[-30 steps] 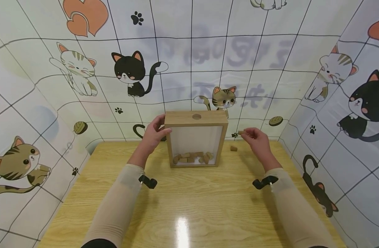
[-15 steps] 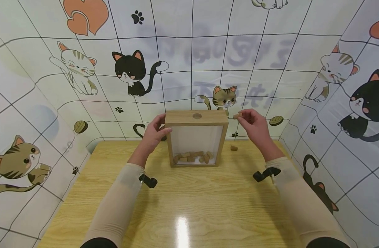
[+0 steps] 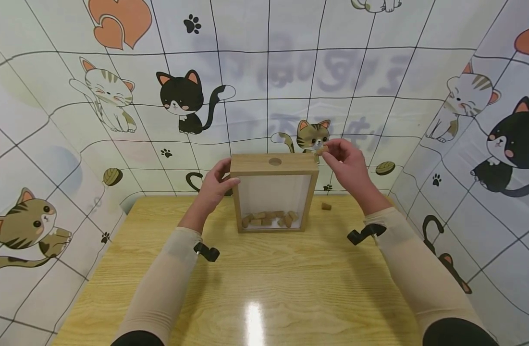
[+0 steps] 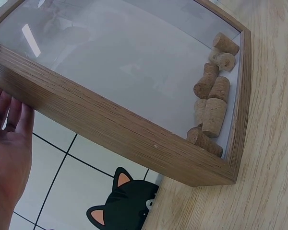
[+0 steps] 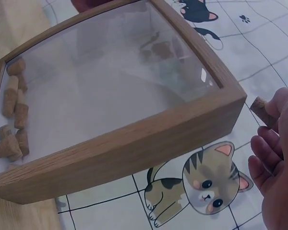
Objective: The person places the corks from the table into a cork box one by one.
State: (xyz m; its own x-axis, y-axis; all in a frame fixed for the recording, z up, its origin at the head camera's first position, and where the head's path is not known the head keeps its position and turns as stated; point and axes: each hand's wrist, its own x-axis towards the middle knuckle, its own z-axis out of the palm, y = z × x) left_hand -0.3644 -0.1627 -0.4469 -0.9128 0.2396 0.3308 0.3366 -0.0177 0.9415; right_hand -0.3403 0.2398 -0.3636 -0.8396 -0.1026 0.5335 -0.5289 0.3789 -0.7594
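Observation:
A shallow wooden box (image 3: pixel 273 166) with a clear front stands upright at the back of the table, a round hole (image 3: pixel 275 162) in its top. Several corks (image 4: pixel 214 117) lie along its bottom behind the pane. My left hand (image 3: pixel 215 182) grips the box's upper left edge, thumb on the front and fingers behind. Between thumb and fingertips my right hand (image 3: pixel 348 163) pinches a cork (image 5: pixel 264 111), just beside the box's top right corner in the head view. One loose cork (image 3: pixel 326 206) lies on the table right of the box.
The wood-grain table (image 3: pixel 264 278) reaches back to a cloth wall (image 3: pixel 247 72) printed with cats and grid lines. More of that cloth rises at the left and right. Each wrist wears a black camera mount (image 3: pixel 207 252).
My right hand has risen and moved left with the cork, from above the table's back right to the box's top corner. The left hand and the box have stayed put.

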